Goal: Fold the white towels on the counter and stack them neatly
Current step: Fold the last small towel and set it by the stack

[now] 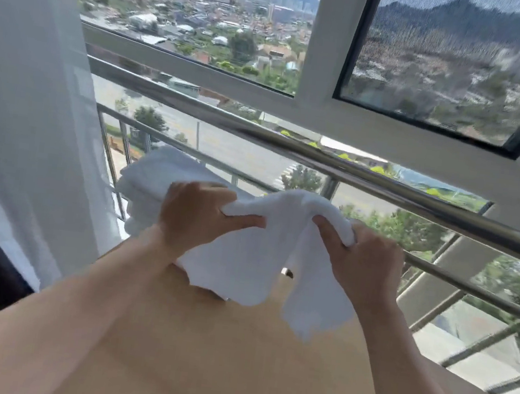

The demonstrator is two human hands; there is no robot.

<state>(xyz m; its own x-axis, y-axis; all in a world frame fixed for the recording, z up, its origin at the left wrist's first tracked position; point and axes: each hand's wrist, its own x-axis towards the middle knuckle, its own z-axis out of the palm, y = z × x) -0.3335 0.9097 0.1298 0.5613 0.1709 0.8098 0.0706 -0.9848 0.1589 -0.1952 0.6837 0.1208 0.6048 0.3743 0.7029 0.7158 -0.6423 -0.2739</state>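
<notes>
White towel (254, 255) pinched in both left hand (196, 215) and right hand (363, 262) above the wooden counter (232, 357)

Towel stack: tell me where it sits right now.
In the head view the towel stack sits at the counter's far left, beside the curtain and against the railing, just behind the left hand.

towel stack (152, 180) left, railing (291, 143) behind
</notes>
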